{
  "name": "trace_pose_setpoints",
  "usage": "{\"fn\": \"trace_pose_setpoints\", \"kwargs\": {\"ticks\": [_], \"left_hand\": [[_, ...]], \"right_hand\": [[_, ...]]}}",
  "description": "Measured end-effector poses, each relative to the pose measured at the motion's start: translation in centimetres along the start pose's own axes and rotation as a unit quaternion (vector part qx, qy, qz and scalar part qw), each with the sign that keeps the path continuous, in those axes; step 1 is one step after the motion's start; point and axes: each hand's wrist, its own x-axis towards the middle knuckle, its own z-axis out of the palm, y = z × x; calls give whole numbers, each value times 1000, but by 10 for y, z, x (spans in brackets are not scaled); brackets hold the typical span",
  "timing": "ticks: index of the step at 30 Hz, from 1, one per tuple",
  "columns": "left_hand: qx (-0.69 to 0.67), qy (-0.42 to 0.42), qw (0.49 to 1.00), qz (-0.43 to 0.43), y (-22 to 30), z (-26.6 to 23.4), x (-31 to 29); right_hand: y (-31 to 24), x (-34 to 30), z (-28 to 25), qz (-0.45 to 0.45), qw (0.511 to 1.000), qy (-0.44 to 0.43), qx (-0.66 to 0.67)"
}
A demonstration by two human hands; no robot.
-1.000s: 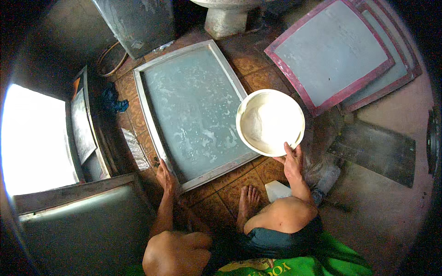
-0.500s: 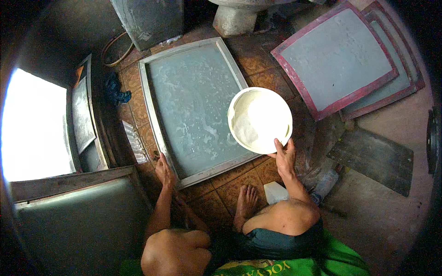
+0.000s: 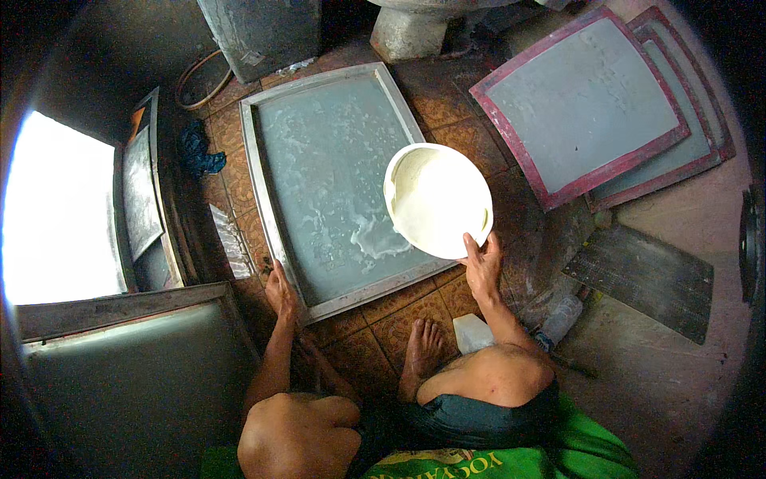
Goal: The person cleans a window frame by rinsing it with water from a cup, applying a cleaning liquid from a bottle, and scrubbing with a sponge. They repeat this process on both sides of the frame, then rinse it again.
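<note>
The left hand (image 3: pixel 281 294) touched the lower left edge of the screen (image 3: pixel 327 140), its closure undeterminable. Right of frame centre, the right hand (image 3: pixel 483 269) gripped the rim of the tilted basin (image 3: pixel 439 203), judged light, stiff, slippery if wet, best held there.

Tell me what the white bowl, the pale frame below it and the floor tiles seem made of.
White bowl: probably smooth plastic, from its even colour and rounded rim; glare hides much of its inside.
Pale frame: dull and worn, with flat bars; metal or painted wood, I cannot tell which.
Floor tiles: likely ceramic, from the brown pattern and straight joints; glaze hard to judge.
</note>
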Motion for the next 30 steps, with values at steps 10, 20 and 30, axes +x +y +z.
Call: {"fn": "trace_pose_setpoints", "kwargs": {"ticks": [10,20,30], "left_hand": [[25,-1,1000,-14,10,-1,-5],[-16,23,1000,5,-2,2,-3],[-84,38,995,29,4,9,3]], "right_hand": [[-9,-4,-5,24,999,24,20],[-16,-2,9,93,995,9,41],[15,24,-93,226,945,44,231]]}}
